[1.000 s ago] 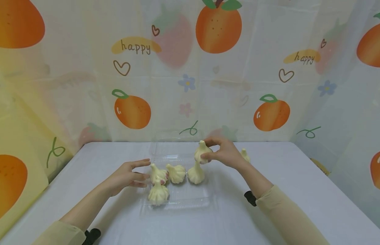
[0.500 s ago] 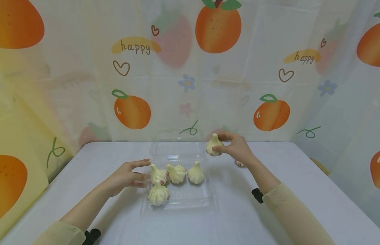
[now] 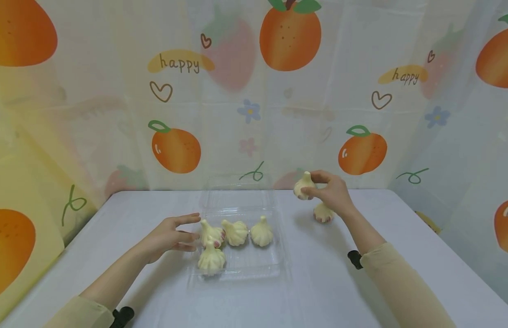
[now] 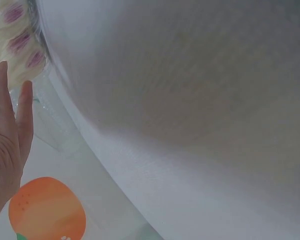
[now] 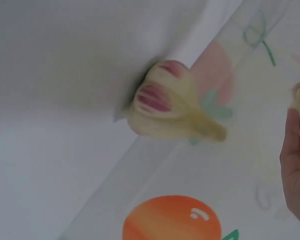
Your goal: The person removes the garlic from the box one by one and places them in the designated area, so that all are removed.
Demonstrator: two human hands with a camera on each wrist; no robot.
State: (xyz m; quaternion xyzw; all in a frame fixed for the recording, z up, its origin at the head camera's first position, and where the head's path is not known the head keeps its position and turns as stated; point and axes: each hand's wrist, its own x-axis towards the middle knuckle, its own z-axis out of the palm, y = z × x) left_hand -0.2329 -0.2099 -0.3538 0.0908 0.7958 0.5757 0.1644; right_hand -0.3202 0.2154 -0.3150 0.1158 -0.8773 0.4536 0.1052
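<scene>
Garlic (image 3: pixel 301 187) held upright, stem (image 3: pixel 307 175) up.

The word "happy" can be read twice on the printed backdrop sheet (image 3: pixel 297 136) in the head view. In both places it is set in dark, lower-case, handwritten-style letters over a yellow-orange smear. The left word (image 3: pixel 179 63) is seen larger than the right word (image 3: pixel 406 76). Beneath each, a brown heart outline (image 3: pixel 161 91) is drawn, and a smaller heart (image 3: pixel 205 41) is placed above its last letters. Looped green strokes (image 3: pixel 252 172) are also printed; whether characters are meant cannot be told.
</scene>
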